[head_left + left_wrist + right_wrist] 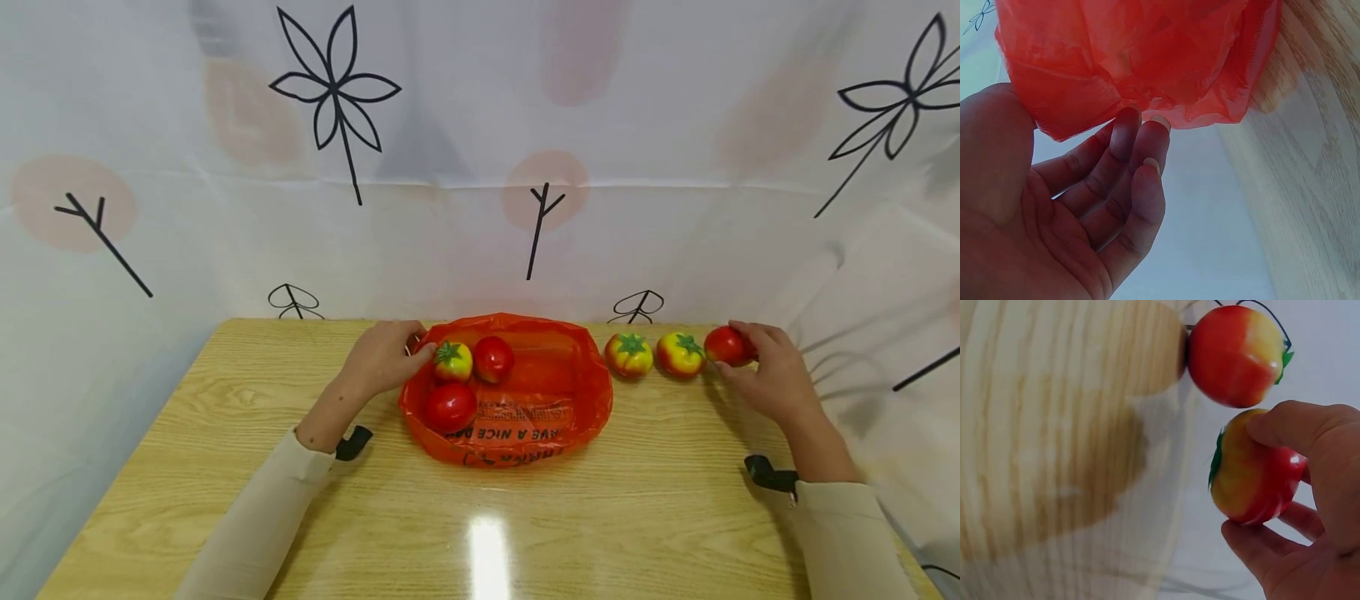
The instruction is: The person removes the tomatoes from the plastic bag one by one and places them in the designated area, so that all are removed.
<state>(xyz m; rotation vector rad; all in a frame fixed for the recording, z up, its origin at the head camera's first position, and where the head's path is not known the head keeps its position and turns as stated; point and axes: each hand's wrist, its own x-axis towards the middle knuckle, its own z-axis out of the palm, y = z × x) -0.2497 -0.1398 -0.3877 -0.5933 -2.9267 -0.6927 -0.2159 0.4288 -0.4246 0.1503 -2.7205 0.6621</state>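
Note:
An opened red plastic bag (525, 433) with dark printing sits mid-table. Inside its left part are three tomatoes: one yellow with a green leafy top (453, 362), and two showing red sides (493, 359). At the bag's left rim, my left hand (386, 357) pinches the plastic, thumb on the inner side; the left wrist view shows its curled fingers (1147, 194) against the red film. To the right, my right hand (772, 371) grips a red-and-yellow tomato (1254, 469), green top turned downward, between thumb and fingers.
Two yellow-red tomatoes, one (629, 356) beside the bag and another (681, 355) farther right, stand in a row along the table's back edge. Behind the wooden table (630, 517) hangs a white cloth (465, 242) with plant drawings.

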